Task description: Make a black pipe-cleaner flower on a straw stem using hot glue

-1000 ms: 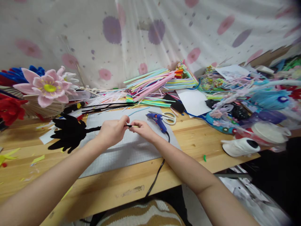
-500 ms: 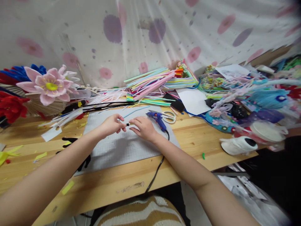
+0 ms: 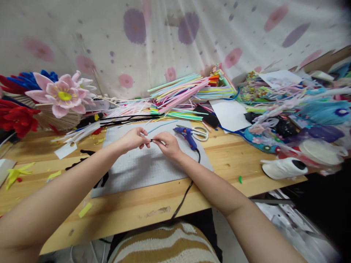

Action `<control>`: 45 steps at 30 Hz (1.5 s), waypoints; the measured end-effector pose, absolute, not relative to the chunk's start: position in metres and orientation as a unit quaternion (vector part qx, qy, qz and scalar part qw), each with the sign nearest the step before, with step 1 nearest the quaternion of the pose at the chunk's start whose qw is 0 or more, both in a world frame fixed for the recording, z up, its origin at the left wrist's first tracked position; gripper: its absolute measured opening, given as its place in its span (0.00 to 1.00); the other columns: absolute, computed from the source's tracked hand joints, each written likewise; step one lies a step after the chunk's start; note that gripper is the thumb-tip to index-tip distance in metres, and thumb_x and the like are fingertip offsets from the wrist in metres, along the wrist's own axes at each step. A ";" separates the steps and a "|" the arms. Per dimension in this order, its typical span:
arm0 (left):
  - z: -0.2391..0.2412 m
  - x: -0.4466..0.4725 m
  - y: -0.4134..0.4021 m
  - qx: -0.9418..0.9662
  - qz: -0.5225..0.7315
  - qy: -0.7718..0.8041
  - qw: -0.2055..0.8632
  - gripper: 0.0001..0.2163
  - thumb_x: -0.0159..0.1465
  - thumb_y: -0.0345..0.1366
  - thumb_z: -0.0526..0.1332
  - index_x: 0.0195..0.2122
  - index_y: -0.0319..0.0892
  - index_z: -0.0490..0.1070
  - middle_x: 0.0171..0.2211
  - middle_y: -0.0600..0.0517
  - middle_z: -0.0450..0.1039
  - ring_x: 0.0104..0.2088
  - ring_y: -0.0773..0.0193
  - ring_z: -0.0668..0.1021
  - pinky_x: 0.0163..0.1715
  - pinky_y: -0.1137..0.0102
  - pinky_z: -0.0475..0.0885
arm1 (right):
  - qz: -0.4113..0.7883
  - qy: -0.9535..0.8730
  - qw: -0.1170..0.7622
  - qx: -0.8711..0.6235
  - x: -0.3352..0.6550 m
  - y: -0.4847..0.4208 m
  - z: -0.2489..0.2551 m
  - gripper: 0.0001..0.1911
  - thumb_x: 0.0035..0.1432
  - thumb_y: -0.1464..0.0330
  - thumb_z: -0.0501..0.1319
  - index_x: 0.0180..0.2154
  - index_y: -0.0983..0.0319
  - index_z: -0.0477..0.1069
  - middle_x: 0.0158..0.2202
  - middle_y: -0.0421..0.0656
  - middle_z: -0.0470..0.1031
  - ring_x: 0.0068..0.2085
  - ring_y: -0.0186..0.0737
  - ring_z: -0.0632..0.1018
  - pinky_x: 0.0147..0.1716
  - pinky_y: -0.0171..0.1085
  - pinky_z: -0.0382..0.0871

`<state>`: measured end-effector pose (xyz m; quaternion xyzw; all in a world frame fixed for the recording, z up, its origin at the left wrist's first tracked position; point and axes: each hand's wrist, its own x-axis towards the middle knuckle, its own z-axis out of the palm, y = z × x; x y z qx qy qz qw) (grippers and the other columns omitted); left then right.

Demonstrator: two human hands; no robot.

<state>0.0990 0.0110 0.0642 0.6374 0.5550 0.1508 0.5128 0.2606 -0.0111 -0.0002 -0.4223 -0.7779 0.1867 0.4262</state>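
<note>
My left hand point(image 3: 134, 139) and my right hand point(image 3: 168, 143) meet over a grey cutting mat point(image 3: 145, 168), fingers pinched together on the end of a black pipe-cleaner stem point(image 3: 151, 140). The stem's black flower point(image 3: 100, 179) lies mostly hidden under my left forearm, with only a few dark petals showing at the mat's left edge. Just right of my right hand lies a blue glue gun point(image 3: 187, 134), its black cord running off the table's front edge.
Scissors point(image 3: 199, 133) lie by the glue gun. Piles of coloured pipe cleaners point(image 3: 183, 91) fill the back of the wooden table point(image 3: 131, 212). A pink flower point(image 3: 61, 95) and red flowers point(image 3: 17, 120) stand at left. A white dispenser point(image 3: 285, 168) and craft clutter crowd the right.
The black flower has dropped from beside my left hand to under my left forearm. Both hands stay pinched on the stem's end and have drawn slightly closer together.
</note>
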 end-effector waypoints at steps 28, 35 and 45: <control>0.064 0.098 -0.010 0.851 -0.014 0.515 0.097 0.11 0.59 0.39 0.53 0.42 0.46 0.61 0.34 0.52 0.76 0.36 0.57 0.75 0.30 0.69 0.61 | 0.553 -0.589 0.426 -0.408 0.249 -0.010 -0.020 0.09 0.47 0.63 0.58 0.25 0.63 0.65 0.22 0.35 0.63 0.26 0.28 0.64 0.29 0.31 0.56; 0.063 0.074 -0.001 0.808 -0.050 0.566 0.156 0.19 0.60 0.50 0.45 0.38 0.45 0.67 0.34 0.47 0.75 0.33 0.58 0.75 0.29 0.69 0.63 | 0.593 -0.507 0.455 -0.430 0.258 -0.009 -0.023 0.12 0.45 0.61 0.59 0.24 0.63 0.63 0.20 0.34 0.61 0.23 0.27 0.60 0.27 0.31 0.53; 0.066 0.063 -0.002 0.823 -0.081 0.558 0.068 0.20 0.62 0.47 0.42 0.28 0.44 0.69 0.26 0.49 0.73 0.29 0.59 0.73 0.29 0.69 0.61 | 0.582 -0.584 0.389 -0.411 0.251 -0.011 -0.023 0.14 0.49 0.58 0.57 0.27 0.64 0.69 0.20 0.35 0.60 0.24 0.28 0.61 0.26 0.31 0.51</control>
